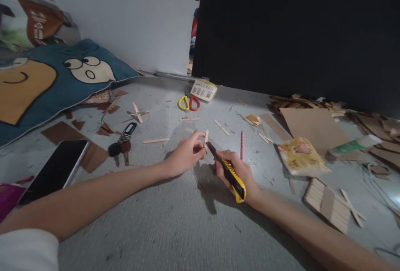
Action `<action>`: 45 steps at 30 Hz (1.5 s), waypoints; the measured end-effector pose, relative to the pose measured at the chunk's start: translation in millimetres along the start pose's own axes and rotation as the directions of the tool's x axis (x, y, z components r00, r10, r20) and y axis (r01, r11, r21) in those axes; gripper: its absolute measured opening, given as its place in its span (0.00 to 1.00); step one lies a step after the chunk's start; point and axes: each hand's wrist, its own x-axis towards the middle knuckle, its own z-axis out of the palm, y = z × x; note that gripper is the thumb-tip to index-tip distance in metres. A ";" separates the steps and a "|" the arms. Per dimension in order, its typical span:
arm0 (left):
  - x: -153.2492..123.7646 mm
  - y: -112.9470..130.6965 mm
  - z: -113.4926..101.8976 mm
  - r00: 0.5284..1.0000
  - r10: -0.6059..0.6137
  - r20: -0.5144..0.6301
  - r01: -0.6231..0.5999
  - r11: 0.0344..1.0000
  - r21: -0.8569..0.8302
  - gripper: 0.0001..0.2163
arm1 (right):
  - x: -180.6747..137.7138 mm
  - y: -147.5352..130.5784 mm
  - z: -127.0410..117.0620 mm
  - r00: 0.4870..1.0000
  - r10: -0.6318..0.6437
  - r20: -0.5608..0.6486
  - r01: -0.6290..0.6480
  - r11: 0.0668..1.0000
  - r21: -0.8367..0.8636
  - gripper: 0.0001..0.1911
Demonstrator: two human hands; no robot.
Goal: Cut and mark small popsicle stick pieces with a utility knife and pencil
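My left hand (186, 153) pinches a short wooden craft stick (206, 136) upright near the middle of the grey floor. My right hand (235, 171) is wrapped round a yellow and black utility knife (229, 174), whose tip meets the lower end of the stick. Both hands hover just above the floor, close together.
A phone (54, 170) and a bunch of keys (122, 141) lie at the left beside a blue cushion (46, 83). Scissors (189, 102), a pink pencil (241, 145), loose sticks, cardboard pieces (312, 126), a yellow packet (300, 156) and a stick panel (328, 204) lie around.
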 end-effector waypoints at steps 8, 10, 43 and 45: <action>-0.6 4.4 -0.3 1.000 -0.013 -0.001 0.013 1.000 -0.003 0.10 | -0.7 -0.8 0.3 0.999 0.026 -0.019 -0.026 1.000 0.009 0.09; -0.8 4.4 -0.2 1.000 -0.015 -0.002 0.015 1.000 0.001 0.10 | -0.9 -0.4 0.9 1.000 0.026 -0.014 -0.026 1.000 0.013 0.09; -3.9 7.5 -0.4 0.997 -0.021 -0.072 0.028 0.995 0.094 0.12 | 0.9 -8.7 2.7 0.998 0.058 -0.019 -0.056 0.995 0.086 0.07; -4.2 7.6 -0.3 0.997 -0.019 -0.073 0.026 0.995 0.099 0.12 | 1.6 -10.8 2.1 0.996 0.083 -0.032 -0.080 0.993 0.086 0.07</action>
